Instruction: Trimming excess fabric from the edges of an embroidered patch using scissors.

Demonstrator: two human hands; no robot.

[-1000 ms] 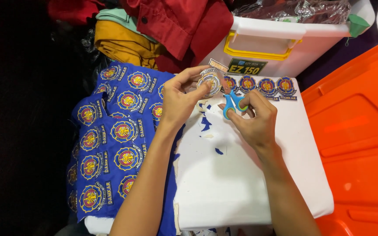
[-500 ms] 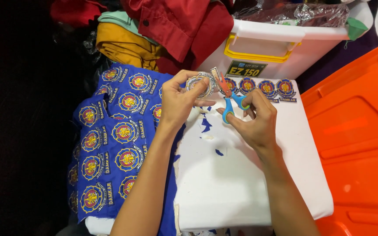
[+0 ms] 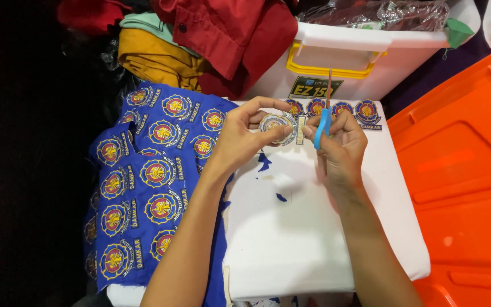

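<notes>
My left hand [image 3: 244, 135] pinches a round embroidered patch [image 3: 278, 124] above the white board [image 3: 291, 239]. My right hand [image 3: 339, 142] grips blue-handled scissors [image 3: 323, 116], blades pointing up and away, just right of the patch. A blue cloth sheet [image 3: 146, 182] printed with many round emblems hangs off the board's left side. A row of cut-out emblem patches [image 3: 348, 111] lies along the board's far edge. Small blue fabric scraps [image 3: 265, 162] lie under my hands.
A white plastic box with a yellow handle [image 3: 336, 59] stands behind the board. Red and mustard clothes [image 3: 200, 40] are piled at the back left. A large orange plastic lid [image 3: 467, 170] fills the right side.
The scissors have swung from lying low and angled at the patch to standing upright. Both hands have drifted slightly right; the patch has turned in my left fingers.
</notes>
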